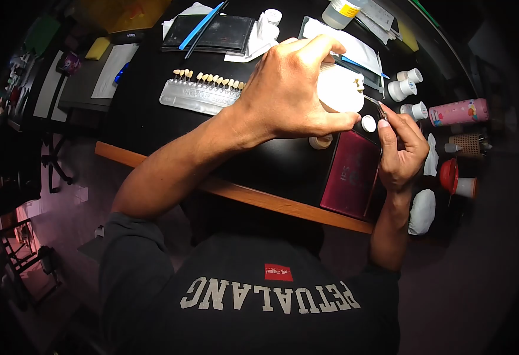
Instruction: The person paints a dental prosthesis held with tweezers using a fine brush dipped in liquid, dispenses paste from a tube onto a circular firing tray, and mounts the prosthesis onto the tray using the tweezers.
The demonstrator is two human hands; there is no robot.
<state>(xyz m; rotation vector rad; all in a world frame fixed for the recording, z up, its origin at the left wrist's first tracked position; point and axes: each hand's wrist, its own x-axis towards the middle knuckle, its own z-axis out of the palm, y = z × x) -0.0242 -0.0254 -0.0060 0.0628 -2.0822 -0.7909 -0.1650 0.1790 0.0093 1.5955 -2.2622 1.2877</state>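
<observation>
A white dental model [341, 89], brightly lit, is held between the thumb and fingers of my left hand [289, 89]. Tooth shapes show along its right edge. My right hand [403, 148] pinches a thin dark instrument [376, 105], its tip close to those teeth. Just below the model is a small round white lid or jar [368, 123]. Beneath my hands lies a dark red case [349, 174], and a small round container [320, 142] stands at its left. The clear shade guide [191, 99] with a row of tooth samples lies left of my left hand.
Behind my hands are a black case [227, 35] with brushes on it, a tray with white paper [324, 29] and a bottle [342, 13]. Small jars [403, 90], a pink bottle [458, 112] and a red bowl [449, 175] stand at the right. The wooden table edge [259, 198] runs in front.
</observation>
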